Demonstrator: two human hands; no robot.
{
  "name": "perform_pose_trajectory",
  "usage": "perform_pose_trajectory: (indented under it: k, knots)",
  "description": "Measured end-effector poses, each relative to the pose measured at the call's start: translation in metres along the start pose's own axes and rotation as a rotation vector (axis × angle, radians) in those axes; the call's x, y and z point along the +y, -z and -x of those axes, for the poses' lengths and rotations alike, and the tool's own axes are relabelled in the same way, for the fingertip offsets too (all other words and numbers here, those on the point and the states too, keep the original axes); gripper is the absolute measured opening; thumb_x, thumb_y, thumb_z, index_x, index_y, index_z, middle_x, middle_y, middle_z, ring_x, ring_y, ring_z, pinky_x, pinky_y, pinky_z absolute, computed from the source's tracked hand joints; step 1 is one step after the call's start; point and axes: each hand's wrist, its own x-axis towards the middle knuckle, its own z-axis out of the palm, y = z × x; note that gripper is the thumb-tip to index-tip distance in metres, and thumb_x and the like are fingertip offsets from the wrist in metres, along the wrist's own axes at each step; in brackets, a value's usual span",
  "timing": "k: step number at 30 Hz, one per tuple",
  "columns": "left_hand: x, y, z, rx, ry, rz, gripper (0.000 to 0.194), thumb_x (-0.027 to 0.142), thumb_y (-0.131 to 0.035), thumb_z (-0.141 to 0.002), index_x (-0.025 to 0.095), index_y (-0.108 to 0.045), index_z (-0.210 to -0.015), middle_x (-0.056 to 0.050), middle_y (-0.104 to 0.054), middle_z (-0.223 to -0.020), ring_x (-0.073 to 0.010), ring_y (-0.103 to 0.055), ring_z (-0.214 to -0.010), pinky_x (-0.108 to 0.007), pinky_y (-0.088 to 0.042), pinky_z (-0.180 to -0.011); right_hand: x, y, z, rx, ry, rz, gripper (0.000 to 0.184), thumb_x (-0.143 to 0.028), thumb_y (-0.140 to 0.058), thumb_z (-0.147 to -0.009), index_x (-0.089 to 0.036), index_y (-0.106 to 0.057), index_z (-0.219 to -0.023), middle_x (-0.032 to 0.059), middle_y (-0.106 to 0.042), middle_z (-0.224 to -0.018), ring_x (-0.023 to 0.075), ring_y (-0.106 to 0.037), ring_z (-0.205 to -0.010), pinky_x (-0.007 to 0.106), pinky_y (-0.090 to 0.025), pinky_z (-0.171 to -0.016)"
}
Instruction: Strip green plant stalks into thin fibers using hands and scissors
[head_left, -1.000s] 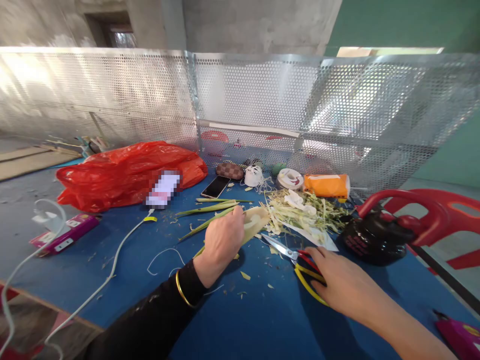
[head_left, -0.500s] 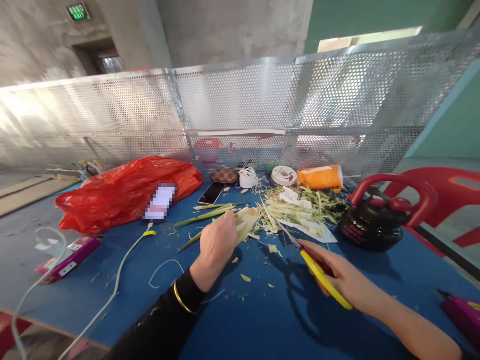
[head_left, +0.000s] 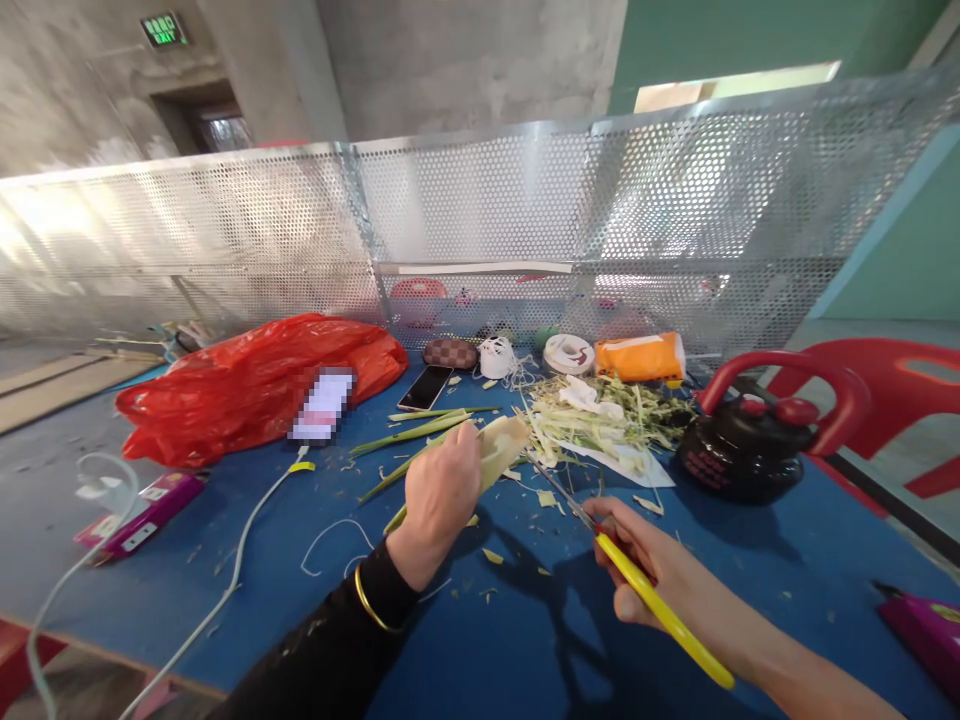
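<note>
My left hand (head_left: 439,487) is closed round a pale yellow-green leaf strip (head_left: 501,442) and holds it just above the blue table (head_left: 525,640). My right hand (head_left: 646,568) grips yellow-handled scissors (head_left: 637,585), lifted off the table. Their blades (head_left: 559,492) point up and left toward the leaf, a short way below it. A heap of shredded green and white leaf trimmings (head_left: 600,420) lies on a white sheet just beyond the two hands.
A red plastic bag (head_left: 247,385), a phone (head_left: 424,386) and a white cable (head_left: 247,520) lie to the left. A black pot with a red handle (head_left: 757,440) stands on the right, an orange packet (head_left: 641,357) behind. A perforated metal screen (head_left: 525,230) walls the far edge.
My right hand has picked the scissors up from the table and swung them toward the leaf. The left hand keeps hold of the leaf strip, almost still.
</note>
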Motion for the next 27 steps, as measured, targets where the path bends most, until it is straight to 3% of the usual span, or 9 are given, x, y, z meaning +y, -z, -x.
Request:
perform_pose_trajectory:
  k: [7, 11, 20, 27]
  knots:
    - [0.004, 0.001, 0.004, 0.048, -0.022, 0.016, 0.021, 0.028, -0.038, -0.096, 0.022, -0.056, -0.086, -0.004, -0.064, -0.07, -0.0166, -0.057, -0.057, -0.028, -0.023, -0.05, -0.003, -0.005, 0.001, -0.043, 0.017, -0.1, 0.063, -0.049, -0.076, -0.067, -0.027, -0.048, -0.118, -0.003, -0.039, -0.083, 0.0118, -0.039, -0.069, 0.024, -0.044, -0.067]
    - [0.008, 0.002, 0.006, -0.006, 0.002, 0.071, 0.022, 0.027, -0.037, -0.096, 0.022, -0.057, -0.086, -0.004, -0.065, -0.071, -0.0161, -0.055, -0.055, -0.029, -0.02, -0.05, -0.004, -0.006, 0.002, -0.051, 0.027, -0.121, 0.058, -0.046, -0.078, -0.067, -0.028, -0.049, -0.114, -0.0046, -0.037, -0.08, 0.0104, -0.033, -0.066, 0.022, -0.042, -0.063]
    - [0.022, 0.005, 0.01, -0.14, 0.037, 0.316, 0.023, 0.027, -0.037, -0.094, 0.022, -0.055, -0.079, -0.002, -0.065, -0.068, -0.0173, -0.058, -0.062, -0.027, -0.026, -0.054, -0.003, -0.009, 0.001, 0.057, 0.049, 0.038, 0.037, -0.037, -0.071, -0.075, -0.027, -0.052, -0.106, -0.0051, -0.036, -0.074, 0.0115, -0.036, -0.064, 0.021, -0.039, -0.061]
    - [0.021, 0.003, 0.009, -0.18, 0.059, 0.458, 0.025, 0.027, -0.038, -0.092, 0.022, -0.05, -0.071, -0.001, -0.059, -0.065, -0.0164, -0.053, -0.062, -0.026, -0.028, -0.056, 0.002, -0.009, -0.003, 0.083, 0.086, 0.156, 0.029, -0.044, -0.062, -0.083, -0.023, -0.06, -0.102, -0.0059, -0.032, -0.068, 0.0112, -0.032, -0.061, 0.022, -0.035, -0.058]
